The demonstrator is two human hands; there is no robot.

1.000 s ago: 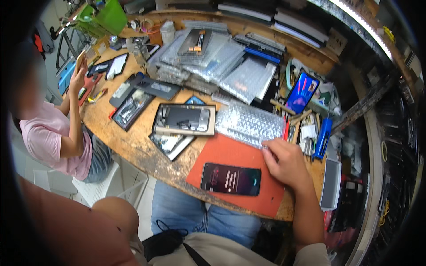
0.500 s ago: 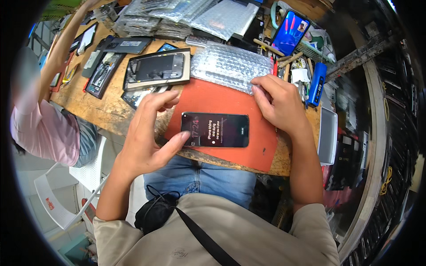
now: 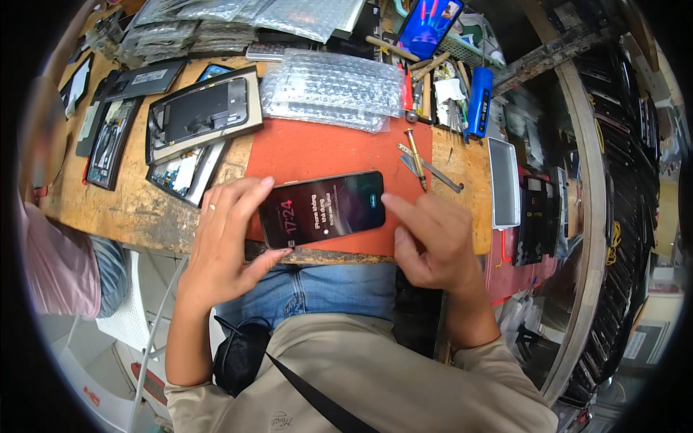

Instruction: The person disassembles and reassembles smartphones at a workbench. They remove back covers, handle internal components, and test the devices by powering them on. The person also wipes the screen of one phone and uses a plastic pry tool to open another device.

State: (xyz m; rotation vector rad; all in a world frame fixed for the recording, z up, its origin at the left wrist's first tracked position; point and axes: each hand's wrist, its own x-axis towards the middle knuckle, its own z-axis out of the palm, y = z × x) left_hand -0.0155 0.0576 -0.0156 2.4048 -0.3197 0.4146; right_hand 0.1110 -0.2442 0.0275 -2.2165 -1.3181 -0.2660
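A black smartphone [image 3: 323, 211] with its screen lit lies slightly tilted over the red mat [image 3: 317, 149] in front of me. My left hand [image 3: 229, 234] holds its left end, thumb at the near edge and fingers at the far edge. My right hand [image 3: 437, 238] holds nothing. Its index finger stretches toward the phone's right end, beside a small lit label on the screen, while the other fingers curl in. Whether that fingertip touches the phone I cannot tell. Beyond the right hand lie a brass-coloured screwdriver [image 3: 416, 159] and metal tweezers [image 3: 433, 168].
Bubble-wrap sheets [image 3: 332, 90] lie past the mat. Opened devices [image 3: 198, 119] stand at the left, a blue tool [image 3: 479, 101] and a white tray [image 3: 504, 182] at the right. A propped phone [image 3: 427, 29] shows a lit screen. Another person's pink sleeve [image 3: 61, 267] is at far left.
My left hand has closed on the phone's left end, and the phone has tilted. My right hand has left the bubble wrap and come down to the phone's right end. The view has shifted.
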